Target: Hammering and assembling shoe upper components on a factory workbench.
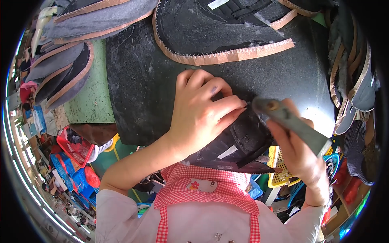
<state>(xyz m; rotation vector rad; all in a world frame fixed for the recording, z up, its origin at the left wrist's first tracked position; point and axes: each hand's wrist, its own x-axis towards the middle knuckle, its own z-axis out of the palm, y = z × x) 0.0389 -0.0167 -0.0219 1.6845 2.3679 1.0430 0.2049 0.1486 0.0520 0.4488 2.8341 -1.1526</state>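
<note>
My left hand (202, 107) is closed over the black work surface, thumb and index finger pinched together on a black shoe upper (243, 137). That upper hangs over the near edge toward my apron and carries a small white label (227, 152). In my right hand (293, 141) is a grey metal hammer (298, 125), slightly blurred. Its rounded end is close to my left fingertips, and a brown plug shows in its head. The handle is mostly hidden by the hand. Whether the hammer touches the upper cannot be made out.
Another black shoe upper (214, 36) with tan zigzag-stitched edging lies beyond my hands. Grey-lined pieces (67, 73) are stacked at left, with more pieces (356, 81) at right. Below the surface are a red basket (77, 148) and a yellow basket (279, 168).
</note>
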